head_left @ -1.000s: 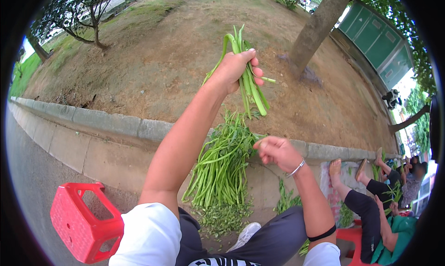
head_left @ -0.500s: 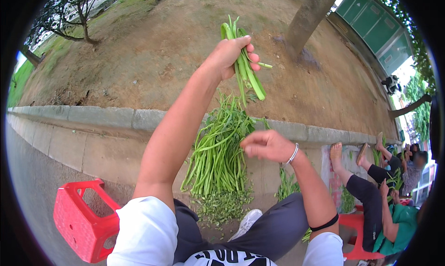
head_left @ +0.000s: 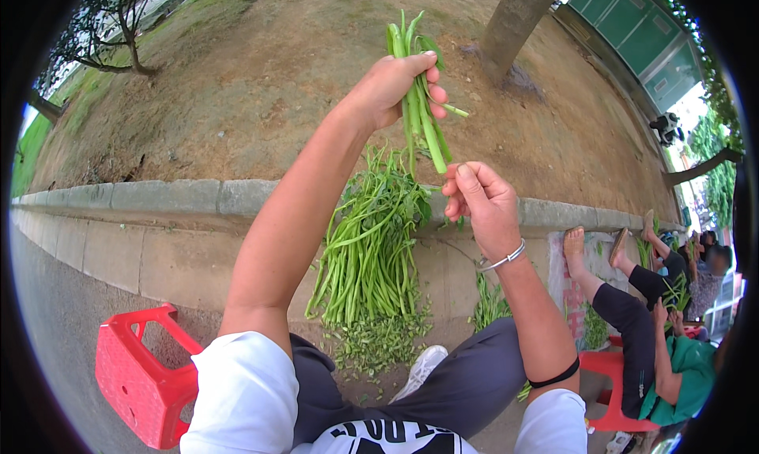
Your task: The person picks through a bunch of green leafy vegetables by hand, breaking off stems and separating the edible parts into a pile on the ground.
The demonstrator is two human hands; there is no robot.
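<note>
My left hand [head_left: 399,86] is stretched far forward, its fingers closed around a small bunch of water spinach stems [head_left: 425,134]. The cut ends of the bunch point down toward me. Just at those ends is my right hand [head_left: 486,201], fingers curled and thumb bent in; anything between its fingertips is hidden. Below both hands a large heap of water spinach [head_left: 368,256] lies on the pavement, leaves away from me and stems toward me. Chopped stem bits [head_left: 375,343] are scattered before my feet.
A red plastic stool [head_left: 146,379] stands at my left. Beyond the heap runs a stone kerb [head_left: 174,197], with bare soil and a tree trunk [head_left: 514,31] behind. More greens [head_left: 490,304] lie by my right knee. People sit at the right, one in a green top [head_left: 680,379].
My right hand has risen from beside the heap to the lower ends of the held stems, and its fingers have curled in. My left hand keeps its grip on the bunch, slightly higher.
</note>
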